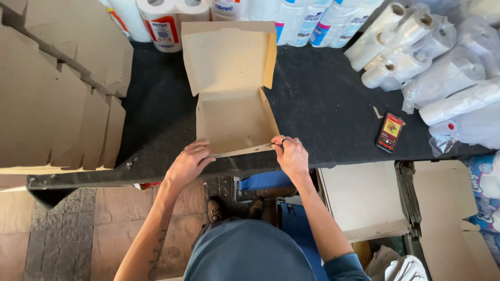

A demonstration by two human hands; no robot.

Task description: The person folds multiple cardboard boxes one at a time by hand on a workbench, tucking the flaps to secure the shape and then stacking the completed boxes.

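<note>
Box (235,112) is lying open on the dark counter (323,104), near its front edge, lid (228,57) standing back toward the far side; brown cardboard, inside bare; front flap (242,151) is being pressed down along the near edge. Left hand (186,164) is gripping the flap's left end, fingers curled over it; right hand (291,154) is pinching the flap's right end, rings showing on the fingers; both hands closing on the same flap, forearms reaching in from below. Flat box blanks (57,104) are leaning in a stack at the left, well apart from the box; paper roll packs (166,23) are lining the far edge just behind the lid; plastic bag rolls (416,47) are piling at the right; phone (390,132) is lying screen up on the counter, right of the box, near the bag rolls; more flat cardboard (364,200) is sitting below the counter at the right.
</note>
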